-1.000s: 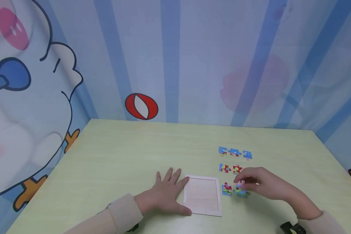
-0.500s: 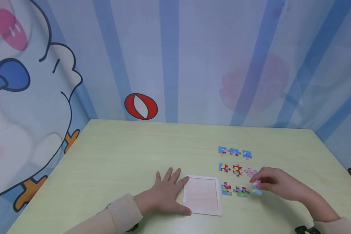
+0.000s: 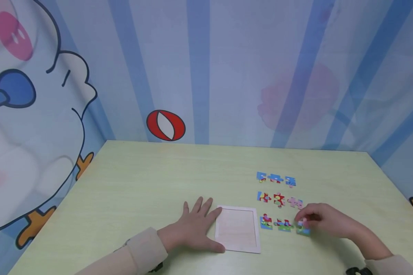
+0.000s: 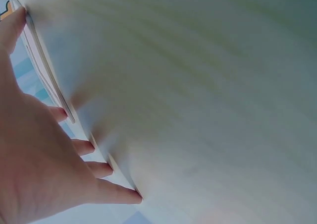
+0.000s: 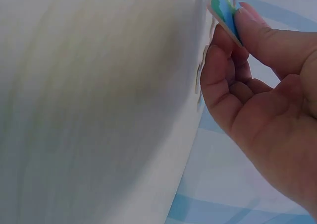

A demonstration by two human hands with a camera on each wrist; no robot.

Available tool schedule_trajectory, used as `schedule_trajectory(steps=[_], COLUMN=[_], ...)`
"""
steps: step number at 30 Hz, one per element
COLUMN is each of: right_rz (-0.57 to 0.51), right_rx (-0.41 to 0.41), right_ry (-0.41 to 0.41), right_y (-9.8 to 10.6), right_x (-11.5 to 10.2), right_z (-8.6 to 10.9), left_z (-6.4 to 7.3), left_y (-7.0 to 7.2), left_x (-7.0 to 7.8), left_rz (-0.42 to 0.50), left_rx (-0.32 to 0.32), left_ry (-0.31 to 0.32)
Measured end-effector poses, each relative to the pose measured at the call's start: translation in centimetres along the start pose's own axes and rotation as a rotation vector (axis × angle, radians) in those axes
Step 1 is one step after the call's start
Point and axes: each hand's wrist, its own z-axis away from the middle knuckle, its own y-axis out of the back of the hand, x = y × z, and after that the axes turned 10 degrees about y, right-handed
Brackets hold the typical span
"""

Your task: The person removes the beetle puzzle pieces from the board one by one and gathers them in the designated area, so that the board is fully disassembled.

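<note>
My right hand (image 3: pixel 330 221) pinches a green and blue jigsaw piece (image 3: pixel 302 228) between thumb and fingers, at the right end of the nearest row. In the right wrist view the jigsaw piece (image 5: pixel 225 13) stands tilted at the fingertips. With fingers spread, my left hand (image 3: pixel 194 228) rests on the table, its thumb and index finger touching the left side of a pale square puzzle frame (image 3: pixel 258 233). The left wrist view shows the left hand (image 4: pixel 47 159) beside the edge of the puzzle frame (image 4: pixel 44 60).
Several other jigsaw pieces lie in rows right of the frame: a blue row (image 3: pixel 275 178) at the back, a red and pink row (image 3: pixel 279 199) in the middle, a green and red piece (image 3: pixel 284 225) in front. Behind the pale table (image 3: pixel 158 172) stands a striped blue backdrop (image 3: pixel 227 76).
My right hand has moved right along the nearest row with the jigsaw piece, then slightly down toward the table. The left hand and the puzzle frame stay put.
</note>
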Motion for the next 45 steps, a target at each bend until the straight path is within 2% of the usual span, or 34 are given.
schedule_trajectory(steps=[17, 29, 45], right_rz=[0.1, 0.11, 0.155], right_rx=[0.002, 0.0, 0.026], right_ry=[-0.049, -0.15, -0.173], right_y=[-0.42, -0.61, -0.73], right_x=[0.46, 0.24, 0.23], right_z=[-0.56, -0.73, -0.84], left_z=[0.07, 0.03, 0.07], left_y=[0.32, 0.31, 0.15], left_x=[0.09, 0.15, 0.12], left_rz=[0.006, 0.0, -0.003], left_rx=[-0.01, -0.014, -0.008], left_ry=[0.006, 0.007, 0.01])
